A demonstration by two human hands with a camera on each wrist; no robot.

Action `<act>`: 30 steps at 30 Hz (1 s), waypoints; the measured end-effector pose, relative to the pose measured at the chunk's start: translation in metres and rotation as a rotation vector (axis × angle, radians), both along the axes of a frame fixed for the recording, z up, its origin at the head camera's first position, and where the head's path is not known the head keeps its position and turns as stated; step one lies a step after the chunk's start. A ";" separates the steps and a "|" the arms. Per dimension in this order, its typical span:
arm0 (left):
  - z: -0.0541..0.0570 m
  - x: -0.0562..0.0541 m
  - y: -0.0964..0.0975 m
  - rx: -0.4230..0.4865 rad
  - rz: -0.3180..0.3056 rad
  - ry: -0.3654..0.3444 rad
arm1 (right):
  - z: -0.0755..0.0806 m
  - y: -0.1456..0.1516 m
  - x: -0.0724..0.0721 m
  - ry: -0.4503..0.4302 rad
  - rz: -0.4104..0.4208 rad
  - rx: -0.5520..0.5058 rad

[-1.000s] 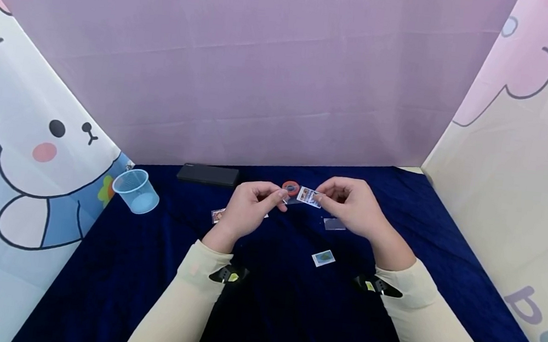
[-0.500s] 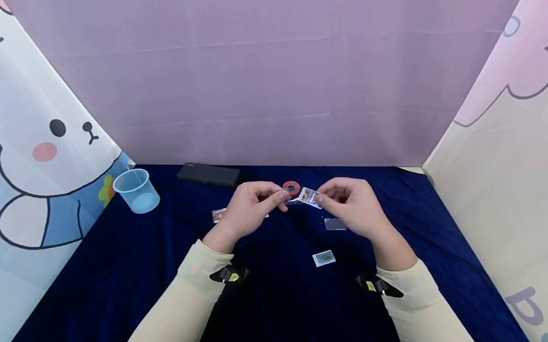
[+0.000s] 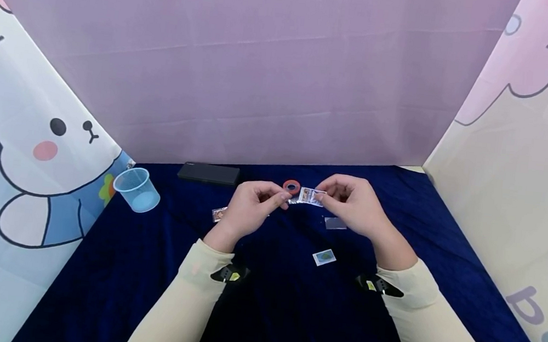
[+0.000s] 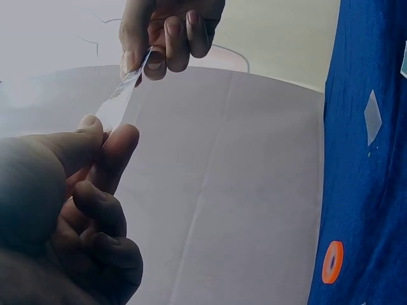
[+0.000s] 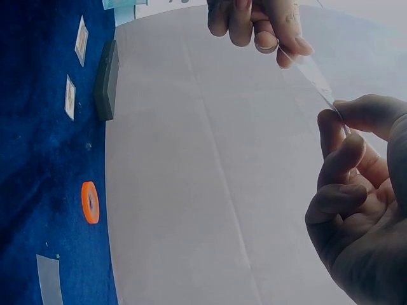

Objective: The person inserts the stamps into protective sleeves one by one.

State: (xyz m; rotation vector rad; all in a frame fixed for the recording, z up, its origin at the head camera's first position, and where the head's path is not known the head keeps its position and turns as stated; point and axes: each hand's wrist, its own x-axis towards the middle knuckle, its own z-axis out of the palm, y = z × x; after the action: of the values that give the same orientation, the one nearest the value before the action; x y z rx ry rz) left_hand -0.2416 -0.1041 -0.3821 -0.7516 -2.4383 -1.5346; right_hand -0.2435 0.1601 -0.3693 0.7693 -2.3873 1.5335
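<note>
My left hand [image 3: 253,208] pinches one end of a clear plastic sleeve [image 4: 117,108] between thumb and forefinger. Facing it, my right hand [image 3: 354,205] pinches a small printed card [image 3: 307,195] by its right end. Card and sleeve meet in the gap between the hands, held up above the cloth. Whether the card's edge sits inside the sleeve or only against it, I cannot tell. Both wrist views show them nearly edge-on. Behind them on the cloth lies an orange-red ring like a roll of tape [image 5: 86,202].
On the dark blue cloth [image 3: 270,314] lie another clear sleeve [image 3: 335,224], a card with a blue-green picture [image 3: 324,257], and two cards near my left hand, one [image 3: 217,214] partly covered. A black box [image 3: 208,174] and a blue mesh-patterned cup [image 3: 137,191] stand farther back.
The card in my right hand has turned slightly to lie more level, and has shifted a little to the right. The sleeve catches light differently. Both hands stay nearly in place.
</note>
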 end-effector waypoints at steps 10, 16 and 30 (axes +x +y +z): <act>-0.002 -0.001 -0.001 0.078 -0.018 0.040 | 0.002 0.000 0.002 0.011 0.002 -0.021; -0.003 -0.003 0.000 0.136 0.002 0.043 | 0.001 0.000 0.001 0.013 -0.010 -0.023; 0.007 0.005 0.004 0.119 0.031 0.085 | 0.002 0.002 0.002 0.029 -0.011 -0.024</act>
State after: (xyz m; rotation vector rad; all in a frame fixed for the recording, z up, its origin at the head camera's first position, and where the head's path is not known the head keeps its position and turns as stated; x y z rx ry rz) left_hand -0.2362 -0.1003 -0.3749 -0.7378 -2.2654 -1.5856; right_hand -0.2418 0.1621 -0.3675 0.7663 -2.3448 1.5333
